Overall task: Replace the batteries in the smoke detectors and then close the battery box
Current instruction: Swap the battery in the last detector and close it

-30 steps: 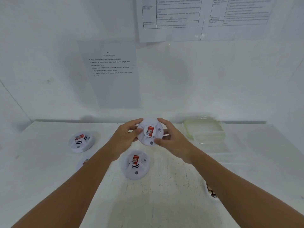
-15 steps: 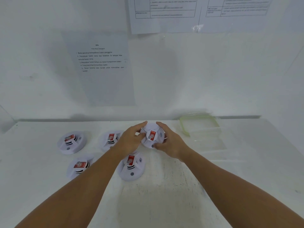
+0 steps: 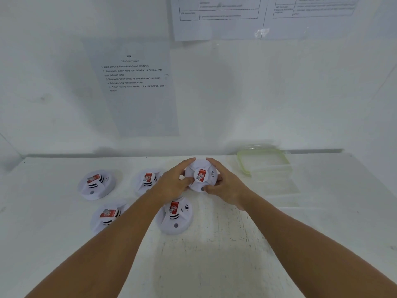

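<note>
White plastic sat closest to you: a smoke detector (image 3: pixel 174 216) lay on the table (image 3: pixel 214 265) just under your left wrist, and that was the nearest risk, since a dropped forearm could have nudged it or slid it toward the front edge. Beyond it you held another detector (image 3: pixel 200 176) between both hands, your left hand (image 3: pixel 171 183) wrapped around its left side and your right hand (image 3: pixel 225 186) around its right, fingers curled and pressed on the rim. Whether it rested on the table or was lifted just clear, I could not tell. If you twisted it with an uneven squeeze, the smooth housing could have slipped and fallen onto the one below. Three more detectors (image 3: pixel 96 183) lay to your left, well apart from your hands. Farther right, the clear box (image 3: pixel 264 162) with a green rim stood near the wall; a wide sweep of your right elbow could have knocked it.
</note>
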Demonstrator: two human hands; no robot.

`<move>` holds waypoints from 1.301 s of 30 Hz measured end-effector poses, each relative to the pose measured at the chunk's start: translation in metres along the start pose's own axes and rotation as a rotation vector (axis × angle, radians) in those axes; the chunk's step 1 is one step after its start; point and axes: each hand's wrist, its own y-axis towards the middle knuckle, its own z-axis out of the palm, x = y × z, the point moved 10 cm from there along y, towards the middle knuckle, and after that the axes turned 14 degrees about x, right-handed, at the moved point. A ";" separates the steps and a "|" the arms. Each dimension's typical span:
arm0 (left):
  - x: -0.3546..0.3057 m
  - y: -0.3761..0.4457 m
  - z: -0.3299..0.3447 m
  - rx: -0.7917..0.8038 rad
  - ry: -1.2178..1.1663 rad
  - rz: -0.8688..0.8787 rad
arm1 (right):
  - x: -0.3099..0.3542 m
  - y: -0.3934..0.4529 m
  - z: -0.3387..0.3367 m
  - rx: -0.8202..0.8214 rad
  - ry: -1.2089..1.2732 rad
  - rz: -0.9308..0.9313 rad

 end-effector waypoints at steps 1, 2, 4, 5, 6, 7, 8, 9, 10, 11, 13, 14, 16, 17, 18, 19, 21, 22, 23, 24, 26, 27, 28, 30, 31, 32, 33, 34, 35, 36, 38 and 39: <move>0.000 0.000 0.000 0.000 0.006 0.001 | -0.001 0.001 0.000 0.003 0.002 0.003; 0.000 0.000 0.000 -0.001 0.012 0.002 | -0.001 0.001 0.001 0.004 0.003 0.008; 0.000 0.000 0.000 -0.003 0.013 0.005 | -0.003 0.002 0.000 0.004 0.007 0.013; 0.001 0.000 0.000 -0.003 0.011 0.006 | -0.004 0.002 0.000 0.005 0.008 0.012; 0.001 0.000 0.001 -0.003 0.010 0.006 | -0.004 0.002 0.001 0.006 0.006 0.011; 0.002 0.000 0.001 -0.004 0.012 0.004 | -0.004 0.002 0.000 0.006 0.006 0.009; 0.002 0.000 0.001 -0.007 0.019 0.000 | -0.003 0.001 0.000 0.005 0.000 0.006; 0.002 0.000 0.000 -0.010 0.027 -0.002 | -0.003 0.001 0.000 0.007 -0.005 0.003; 0.002 0.000 0.000 -0.011 0.031 -0.003 | -0.002 0.001 -0.001 0.011 -0.011 -0.002; 0.002 0.000 0.000 -0.011 0.030 -0.001 | -0.001 0.001 -0.001 0.013 -0.013 -0.006; 0.003 0.001 0.000 -0.010 0.031 0.000 | 0.001 0.000 -0.001 0.014 -0.020 -0.013; 0.003 0.001 0.000 -0.010 0.032 -0.003 | 0.001 -0.001 -0.001 0.015 -0.023 -0.016; 0.004 0.002 0.000 -0.009 0.028 -0.008 | 0.002 -0.001 -0.001 0.018 -0.019 -0.019; 0.004 0.002 0.000 -0.008 0.028 -0.008 | 0.001 0.000 0.000 0.019 -0.017 -0.017; 0.004 0.002 0.000 -0.008 0.033 -0.010 | 0.001 0.000 0.000 0.020 -0.017 -0.014; 0.003 0.002 0.000 -0.008 0.036 -0.012 | 0.001 0.000 0.000 0.019 -0.012 -0.012; 0.004 0.002 0.000 -0.008 0.034 -0.015 | 0.001 0.000 0.001 0.018 -0.009 -0.012; 0.004 0.002 0.001 -0.009 0.033 -0.016 | 0.002 -0.001 0.001 0.018 -0.012 -0.013; 0.004 0.001 0.000 -0.010 0.035 -0.017 | 0.002 0.000 0.001 0.016 -0.012 -0.013; 0.004 0.001 0.000 -0.011 0.036 -0.017 | 0.003 0.000 0.001 0.015 -0.011 -0.017; 0.004 0.001 0.000 -0.011 0.027 -0.017 | 0.003 -0.001 0.002 0.022 -0.015 -0.018; 0.004 0.001 0.000 -0.012 0.022 -0.018 | 0.002 -0.001 0.003 0.030 -0.014 -0.014; 0.005 0.001 0.000 -0.013 0.020 -0.019 | 0.001 -0.002 0.003 0.042 -0.011 -0.003; 0.004 0.001 0.000 -0.011 0.018 -0.017 | -0.001 -0.003 0.004 0.071 0.005 0.025; 0.005 0.001 0.000 -0.011 0.018 -0.015 | -0.001 -0.004 0.003 0.085 0.010 0.037; 0.004 0.001 0.000 -0.012 0.019 -0.013 | 0.000 -0.004 0.003 0.095 0.013 0.041; 0.005 0.001 0.000 -0.013 0.018 -0.013 | 0.001 -0.005 0.003 0.101 0.015 0.044; 0.005 0.001 0.000 -0.013 0.016 -0.014 | 0.002 -0.005 0.003 0.105 0.015 0.042; 0.005 0.001 0.000 -0.014 0.011 -0.015 | 0.003 -0.005 0.003 0.108 0.015 0.040; 0.005 0.001 0.000 -0.015 0.008 -0.014 | 0.004 -0.006 0.004 0.107 0.015 0.036; 0.004 0.001 0.000 -0.014 0.009 -0.009 | 0.005 -0.007 0.004 0.104 0.019 0.027; 0.004 0.001 0.001 -0.015 0.012 -0.009 | 0.005 -0.007 0.004 0.103 0.021 0.027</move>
